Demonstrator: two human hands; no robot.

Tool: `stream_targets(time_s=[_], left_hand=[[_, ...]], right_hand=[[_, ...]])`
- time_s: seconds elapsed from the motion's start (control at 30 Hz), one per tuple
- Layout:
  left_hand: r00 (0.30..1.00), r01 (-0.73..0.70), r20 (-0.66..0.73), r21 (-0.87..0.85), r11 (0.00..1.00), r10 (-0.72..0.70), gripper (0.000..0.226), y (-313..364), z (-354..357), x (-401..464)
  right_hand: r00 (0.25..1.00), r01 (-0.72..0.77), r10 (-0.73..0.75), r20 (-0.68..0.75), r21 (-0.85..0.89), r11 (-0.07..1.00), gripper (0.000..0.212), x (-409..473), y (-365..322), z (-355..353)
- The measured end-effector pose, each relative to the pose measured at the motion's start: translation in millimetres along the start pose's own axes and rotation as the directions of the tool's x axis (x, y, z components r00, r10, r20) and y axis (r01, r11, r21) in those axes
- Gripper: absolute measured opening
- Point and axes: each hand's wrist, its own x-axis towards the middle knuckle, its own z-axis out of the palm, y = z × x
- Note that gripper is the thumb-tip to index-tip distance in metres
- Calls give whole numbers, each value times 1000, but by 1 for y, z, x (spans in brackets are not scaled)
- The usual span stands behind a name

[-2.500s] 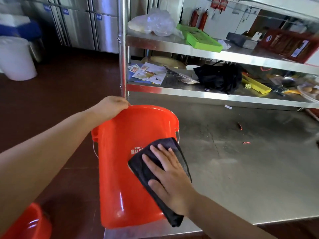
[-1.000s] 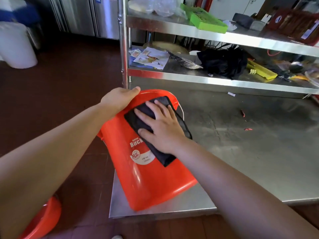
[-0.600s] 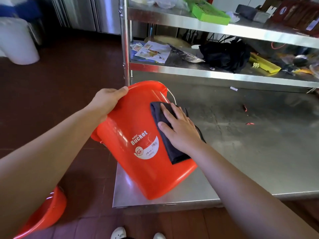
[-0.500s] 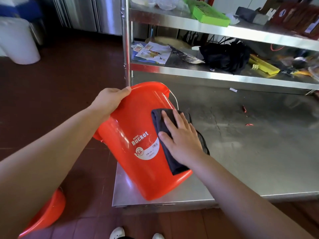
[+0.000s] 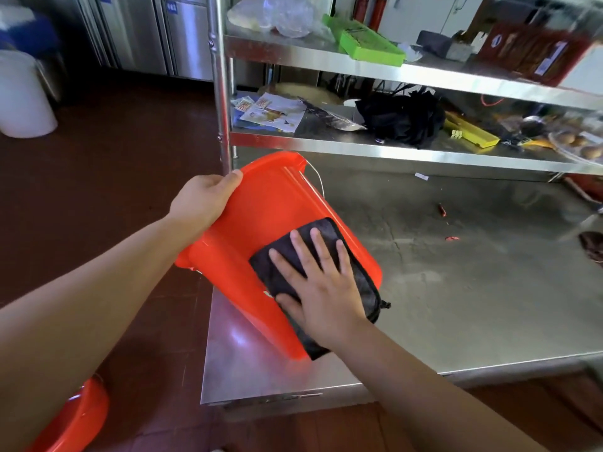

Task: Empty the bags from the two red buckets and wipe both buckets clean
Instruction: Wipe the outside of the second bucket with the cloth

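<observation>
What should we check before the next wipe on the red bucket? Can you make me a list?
1. Left hand grips the rim of the tilted red plastic bucket: ok.
2. Right hand lies flat, pressing the dark folded cloth on the bucket's side: ok.
3. Bucket's bottom edge rests on the steel table, near its left edge: ok, but watch for slipping.
4. Bucket emptied of its bag: cannot tell, the inside faces away.
5. Outside all clean: cannot tell, the far side is hidden.
6. Second red bucket, down on the floor at lower left, wiped: cannot tell.
</observation>
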Motion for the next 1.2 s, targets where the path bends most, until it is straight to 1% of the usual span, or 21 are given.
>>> stream_targets(time_s=[0.07, 0.13, 0.2, 0.23, 0.27, 0.3, 0.33, 0.4, 0.43, 0.5, 0.53, 0.57, 0.63, 0.7, 0.77, 0.83, 0.9, 1.0, 1.1, 1.2], left_hand=[[998, -40, -40, 82, 996, 44, 56, 3, 3, 0], [997, -52, -47, 96, 994, 56, 56, 3, 3, 1], [998, -51, -40, 84, 995, 55, 51, -2, 3, -1], [998, -46, -39, 61, 997, 49, 47, -5, 2, -1], [999, -29, -42, 24, 999, 30, 43, -9, 1, 0], [999, 0, -40, -21, 1000, -1, 42, -14, -1, 1], [999, 37, -31, -74, 997, -40, 47, -19, -4, 2], [994, 106, 13, -183, 977, -106, 64, -28, -12, 5], [992, 123, 34, -219, 968, -118, 61, -32, -14, 7], [994, 99, 67, -248, 964, -85, 41, -36, -15, 10], [996, 70, 78, -266, 962, -51, 36, -36, -15, 12], [996, 48, 91, -284, 958, -23, 35, -37, -14, 15], [993, 30, 119, -294, 955, 5, 38, -41, -15, 18], [992, 26, 126, -288, 957, 11, 43, -46, -18, 20], [997, -4, 70, -235, 972, 21, 52, -48, -19, 20], [999, -46, 14, -185, 982, 49, 59, -47, -17, 19], [999, -51, -5, -178, 983, 51, 64, -49, -15, 17], [999, -38, -29, -182, 982, 34, 59, -57, -14, 17], [997, -49, -64, -178, 983, 38, 55, -67, -16, 17], [997, -61, -65, -215, 975, 48, 45, -71, -15, 16]], right_hand=[[996, -86, 86, 1, 52, 995, 65, 11, 11, -1], [971, -237, 239, 7, 153, 959, 65, 30, 24, -2], [909, -412, 408, 84, 324, 852, 62, 55, 38, -5], [875, -478, 465, 136, 395, 785, 60, 68, 43, -7], [852, -516, 493, 173, 430, 741, 59, 80, 45, -9], [846, -528, 498, 188, 424, 736, 58, 88, 43, -10], [850, -523, 493, 185, 396, 755, 59, 93, 37, -10], [875, -484, 461, 148, 326, 812, 62, 96, 18, -9], [896, -443, 429, 110, 272, 855, 64, 95, 7, -9], [948, -316, 318, 5, 135, 939, 68, 92, -17, -7], [969, -239, 242, -40, 74, 968, 69, 91, -29, -6], [986, -155, 156, -66, 22, 988, 70, 89, -42, -3], [998, -17, 14, -65, -60, 998, 74, 87, -60, 5], [998, 40, -44, -39, -94, 995, 74, 88, -65, 8], [998, 61, -64, -28, -80, 995, 72, 95, -58, 5], [999, 48, -48, -20, -26, 999, 69, 107, -44, -1], [999, -43, 44, -18, 62, 997, 67, 125, -26, -6], [987, -160, 161, 18, 243, 957, 65, 157, 3, -9], [967, -254, 230, 106, 440, 862, 53, 180, 28, -2], [919, -393, 288, 270, 559, 730, 42, 192, 47, 1]])
